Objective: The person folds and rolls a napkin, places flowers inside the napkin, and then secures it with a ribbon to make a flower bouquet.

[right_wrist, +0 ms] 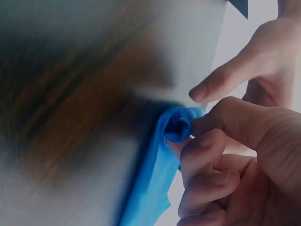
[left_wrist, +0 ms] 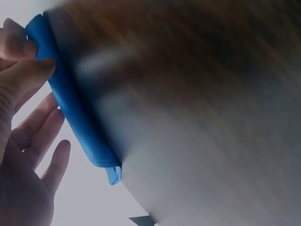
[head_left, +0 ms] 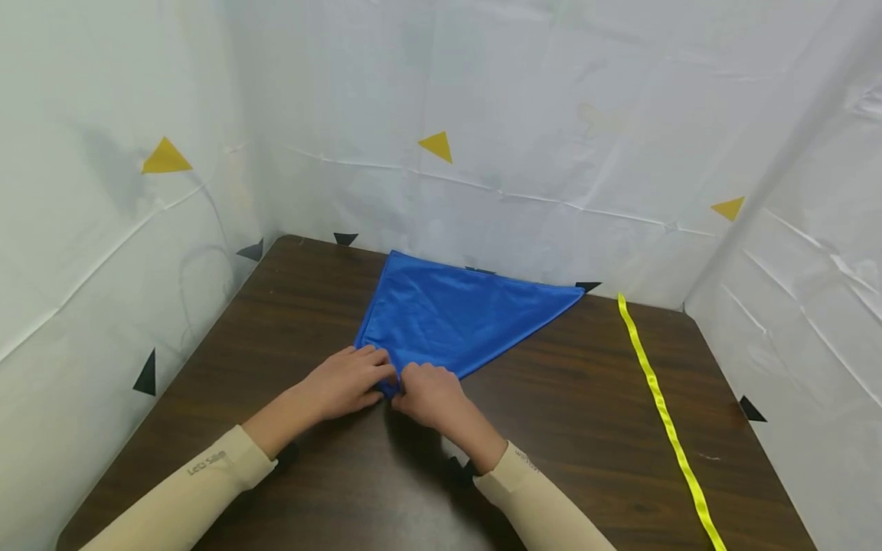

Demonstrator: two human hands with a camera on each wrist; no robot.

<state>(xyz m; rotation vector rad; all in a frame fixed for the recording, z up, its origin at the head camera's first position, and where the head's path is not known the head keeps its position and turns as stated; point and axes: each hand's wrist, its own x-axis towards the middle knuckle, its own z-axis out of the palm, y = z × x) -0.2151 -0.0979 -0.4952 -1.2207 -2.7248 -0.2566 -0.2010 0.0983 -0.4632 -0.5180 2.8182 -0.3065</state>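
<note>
A shiny blue cloth [head_left: 455, 310] lies folded into a rough triangle at the back of the table, its near-left edge rolled. At the near corner my left hand [head_left: 344, 381] has its thumb on one side of the roll and fingers at the other; the remaining fingers are spread in the left wrist view. Close beside it, my right hand [head_left: 434, 394] pinches the roll's end between thumb and curled fingers. In the right wrist view the rolled cloth [right_wrist: 153, 176] shows a round, hollow end.
A long yellow ribbon [head_left: 658, 398] runs down the right side of the dark wooden table [head_left: 565, 428]. White sheeting [head_left: 517, 92] hangs behind the table and along both sides, with yellow and black triangles on it.
</note>
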